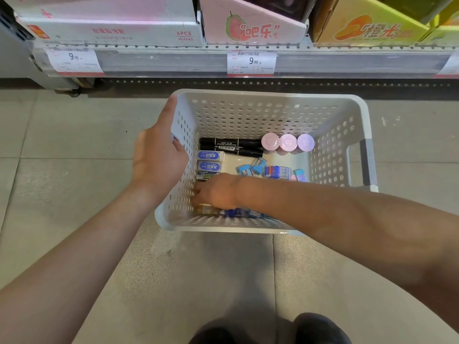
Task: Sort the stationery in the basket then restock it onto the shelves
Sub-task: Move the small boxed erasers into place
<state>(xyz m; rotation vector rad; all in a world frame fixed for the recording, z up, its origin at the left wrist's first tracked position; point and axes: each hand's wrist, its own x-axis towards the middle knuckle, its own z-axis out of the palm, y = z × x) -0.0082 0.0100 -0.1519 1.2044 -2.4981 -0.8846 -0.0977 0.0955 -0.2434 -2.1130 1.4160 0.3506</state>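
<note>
While gripping basket (273, 115) rim at frame centre-left, left hand (159, 157) curled round it.
Right hand (216, 192) reaching among erasers (208, 161) lower left inside; finger state unclear.

- A perforated white basket (273, 115) is gripped at its left wall by the left hand (159, 160).
- The right hand (216, 192) is lowered inside, among erasers (209, 161) and black markers (231, 146).

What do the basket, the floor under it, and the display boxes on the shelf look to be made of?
Basket: moulded plastic, matte pale grey; regular punched holes and a rounded rim suggest it. Floor: probably ceramic or stone tile, light speckled grey with straight grout lines. Display boxes: printed cardboard, judging by folded edges and cut fronts.
</note>
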